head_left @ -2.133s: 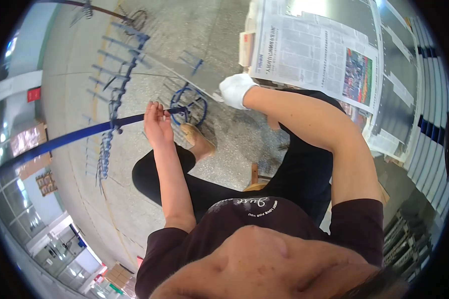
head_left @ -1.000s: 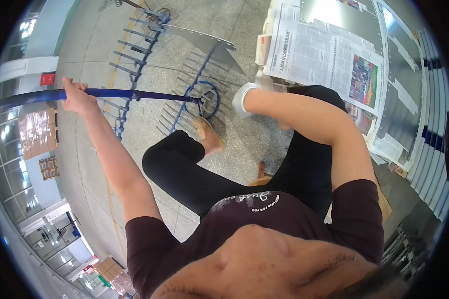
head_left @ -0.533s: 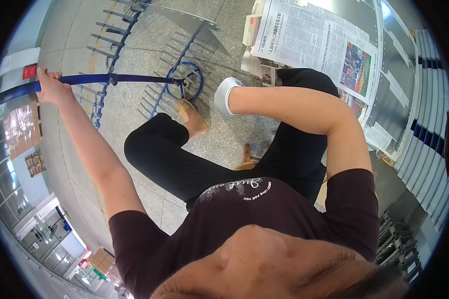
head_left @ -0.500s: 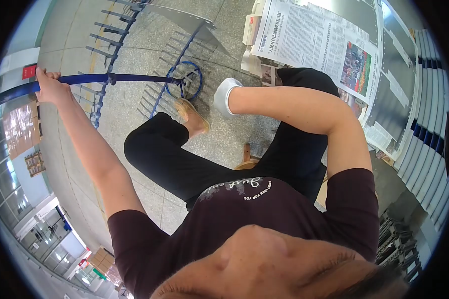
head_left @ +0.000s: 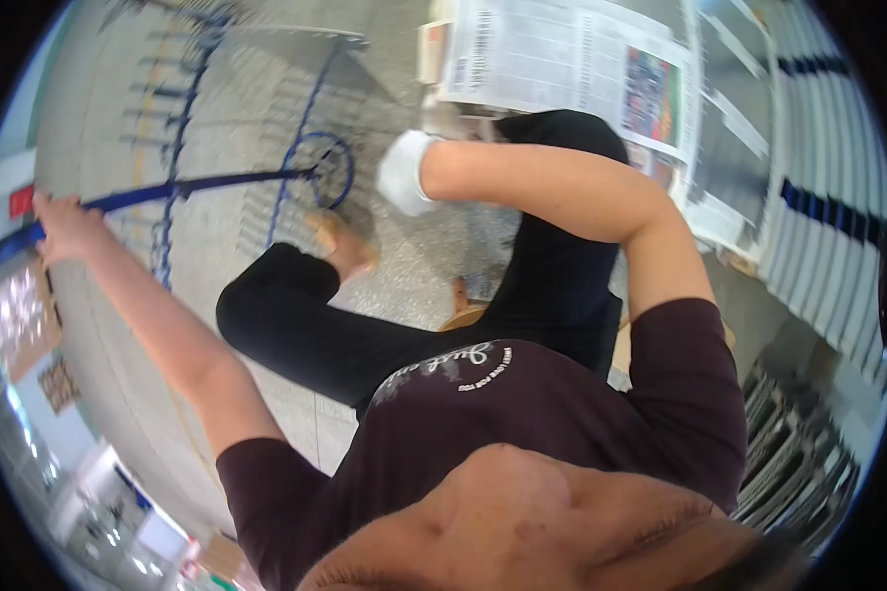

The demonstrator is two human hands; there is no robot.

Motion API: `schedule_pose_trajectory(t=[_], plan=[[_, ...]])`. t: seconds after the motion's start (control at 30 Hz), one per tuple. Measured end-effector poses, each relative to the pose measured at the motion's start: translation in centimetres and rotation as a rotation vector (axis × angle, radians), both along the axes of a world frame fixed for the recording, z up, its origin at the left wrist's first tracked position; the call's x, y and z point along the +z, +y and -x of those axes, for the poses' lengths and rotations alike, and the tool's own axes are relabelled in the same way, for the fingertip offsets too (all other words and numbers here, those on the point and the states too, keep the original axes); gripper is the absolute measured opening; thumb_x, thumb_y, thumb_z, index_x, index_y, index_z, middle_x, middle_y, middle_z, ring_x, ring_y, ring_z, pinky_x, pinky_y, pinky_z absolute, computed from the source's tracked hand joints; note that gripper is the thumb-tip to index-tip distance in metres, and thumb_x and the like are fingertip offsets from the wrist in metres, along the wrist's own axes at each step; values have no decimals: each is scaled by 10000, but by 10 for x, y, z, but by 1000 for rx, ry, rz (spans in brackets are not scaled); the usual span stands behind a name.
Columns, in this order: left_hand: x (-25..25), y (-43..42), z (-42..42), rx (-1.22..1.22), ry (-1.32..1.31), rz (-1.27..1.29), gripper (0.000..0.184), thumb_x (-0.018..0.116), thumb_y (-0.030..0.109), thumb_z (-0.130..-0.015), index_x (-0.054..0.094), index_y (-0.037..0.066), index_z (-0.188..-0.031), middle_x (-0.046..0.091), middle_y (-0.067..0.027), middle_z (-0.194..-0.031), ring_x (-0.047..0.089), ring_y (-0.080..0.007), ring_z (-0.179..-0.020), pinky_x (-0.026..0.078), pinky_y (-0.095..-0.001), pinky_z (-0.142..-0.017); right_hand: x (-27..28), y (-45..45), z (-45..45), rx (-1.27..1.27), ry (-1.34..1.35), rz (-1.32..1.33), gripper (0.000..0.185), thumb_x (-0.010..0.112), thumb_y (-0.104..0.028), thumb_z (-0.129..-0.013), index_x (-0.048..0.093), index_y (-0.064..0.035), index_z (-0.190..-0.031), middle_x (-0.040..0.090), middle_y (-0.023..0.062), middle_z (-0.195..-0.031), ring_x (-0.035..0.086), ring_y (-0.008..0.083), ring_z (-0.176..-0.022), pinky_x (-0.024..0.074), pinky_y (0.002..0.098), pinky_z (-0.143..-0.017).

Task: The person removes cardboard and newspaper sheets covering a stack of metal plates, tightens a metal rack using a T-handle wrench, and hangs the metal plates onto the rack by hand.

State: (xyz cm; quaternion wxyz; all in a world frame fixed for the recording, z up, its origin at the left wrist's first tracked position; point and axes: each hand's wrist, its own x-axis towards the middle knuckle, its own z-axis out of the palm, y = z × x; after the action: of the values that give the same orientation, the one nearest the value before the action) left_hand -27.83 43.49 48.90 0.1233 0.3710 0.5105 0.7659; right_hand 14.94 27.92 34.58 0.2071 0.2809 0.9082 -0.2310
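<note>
My left hand (head_left: 69, 229), bare and stretched out to the far left, is closed around a blue metal bar (head_left: 138, 198). That bar runs right to a blue wheel-like ring (head_left: 349, 163) near the floor and crosses a blue rack (head_left: 181, 128) lined with several prongs. My right hand (head_left: 404, 173) wears a white glove and is held in front of my knees, rounded like a fist. Its fingers are blurred, and anything inside them is hidden. A flat grey sheet (head_left: 301, 41) lies over the rack's far end.
Newspaper sheets (head_left: 547, 59) cover a surface at the upper right, beside a grey panel (head_left: 734, 108). Stacked pale strips (head_left: 818, 138) stand farther right. My sandalled foot (head_left: 343, 246) is close to the ring. Wrapped cartons (head_left: 20, 320) are at the left.
The whole view has shifted left and blurred. My left hand sits lower in view, still on the bar. My gloved right hand remains raised in front of my knees.
</note>
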Motion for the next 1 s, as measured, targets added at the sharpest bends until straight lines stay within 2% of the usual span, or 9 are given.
schedule_pose_trajectory(t=[0.1, 0.23, 0.3, 0.33, 0.37, 0.43, 0.57, 0.63, 1.0], plan=[[-8, 14, 24, -50, -60, -17, 380, 627, 240, -764, 467, -28, -981, 458, -102, -694, 434, -247, -597, 390, -407, -584, 67, 17, -60, -351, 221, 43, 350, 577, -289, -804, 677, -36, -1025, 685, 166, -929, 658, 326, -849, 519, 384, -734], [-19, 41, 75, -220, -168, -51, 493, 619, 350, -778, 486, -58, -1022, 476, -116, -782, 452, -278, -691, 399, -450, -671, 26, 9, -169, -1145, 1136, -41, 364, 541, -287, -918, 601, -85, -1215, 680, 78, -1027, 621, 150, -907, 480, 249, -843], [-23, 47, 88, -267, -215, -100, 556, 614, 405, -785, 495, -73, -1042, 484, -123, -826, 461, -293, -739, 403, -471, -715, -18, -13, -223, -1433, 1095, -219, 395, 532, -289, -857, 629, -28, -1138, 669, 163, -1074, 656, 242, -977, 488, 316, -876], [-12, 29, 44, -105, -154, -97, 490, 635, 346, -786, 517, -80, -997, 501, -123, -784, 473, -277, -682, 417, -447, -667, -35, -32, -243, -1524, 564, -437, 401, 521, -323, -861, 637, -35, -1114, 659, 177, -1077, 649, 311, -970, 486, 358, -884], [-1, 10, -3, 65, -101, -79, 425, 655, 287, -787, 539, -87, -952, 517, -123, -742, 485, -262, -624, 430, -423, -618, -59, -50, -264, -1583, 404, -287, 403, 509, -358, -867, 643, -65, -1108, 642, 196, -1087, 618, 352, -1013, 471, 388, -907], [12, -17, -61, 319, 91, 46, 287, 685, 169, -773, 562, -81, -845, 539, -115, -671, 492, -225, -525, 436, -368, -515, -113, -93, -293, -1582, 420, -172, 379, 511, -339, -858, 650, -92, -1109, 638, 192, -1103, 600, 327, -1057, 452, 378, -931], [5, -5, -39, 263, 93, -37, 234, 719, 90, -727, 548, -69, -716, 538, -108, -588, 484, -182, -466, 402, -319, -429, -141, -113, -316, -1730, 601, -163, 347, 532, -282, -836, 669, -74, -1079, 662, 170, -1059, 619, 309, -1021, 466, 359, -905], [5, -5, -45, 306, 63, -9, 237, 723, 93, -728, 549, -67, -720, 539, -106, -592, 485, -179, -469, 399, -316, -429, -144, -83, -331, -1785, 706, -211, 334, 529, -271, -828, 682, -91, -1065, 671, 167, -1029, 629, 310, -999, 473, 357, -894], [13, -23, -72, 212, 43, -27, 205, 713, 89, -785, 555, -38, -750, 472, -42, -580, 373, -119, -479, 305, -277, -443, -133, 170, -273, -1360, 186, -463, 322, 629, -299, -775, 706, -43, -955, 673, 194, -997, 640, 347, -961, 496, 408, -843]])
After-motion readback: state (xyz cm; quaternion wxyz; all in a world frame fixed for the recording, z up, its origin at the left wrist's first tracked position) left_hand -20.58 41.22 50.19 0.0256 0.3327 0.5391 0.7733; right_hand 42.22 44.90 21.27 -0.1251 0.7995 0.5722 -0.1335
